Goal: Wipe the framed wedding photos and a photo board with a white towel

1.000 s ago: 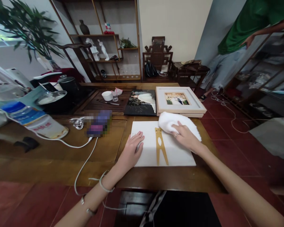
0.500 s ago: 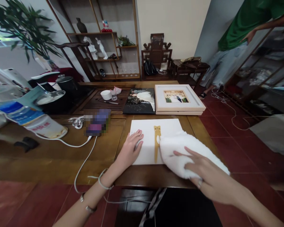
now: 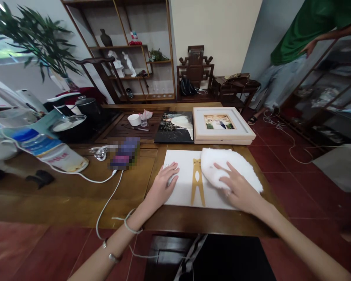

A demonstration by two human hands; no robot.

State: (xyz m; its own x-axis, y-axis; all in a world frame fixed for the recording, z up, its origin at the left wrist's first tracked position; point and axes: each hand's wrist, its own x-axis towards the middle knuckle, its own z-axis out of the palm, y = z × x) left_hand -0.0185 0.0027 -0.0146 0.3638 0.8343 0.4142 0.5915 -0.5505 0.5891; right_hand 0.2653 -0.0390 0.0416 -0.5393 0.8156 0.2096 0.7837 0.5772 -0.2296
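A white rectangular panel [image 3: 181, 191] lies on the wooden table, with a gold figure [image 3: 197, 180] in its middle that has a small head and two spread legs. My left hand [image 3: 163, 183] rests flat on the panel's left edge, fingers extended. A fluffy white cloth [image 3: 240, 162] covers much of the panel's right side. On top of it, my right hand [image 3: 236, 187] presses and holds the cloth, some fingers spread out and the others partly hidden in its folds.
Beyond the panel stand a framed photo [image 3: 224, 136] and a dark photo panel [image 3: 171, 134]. To the left are a phone [image 3: 124, 154] on a white cable, a large plastic bottle [image 3: 51, 150] and a lidded pan [image 3: 68, 127]. A person in a green shirt [image 3: 298, 35] stands at the right.
My right hand has moved the cloth up and away from the panel's lower right, uncovering the figure's right leg. My left hand stays at the left edge. The view has shifted slightly.
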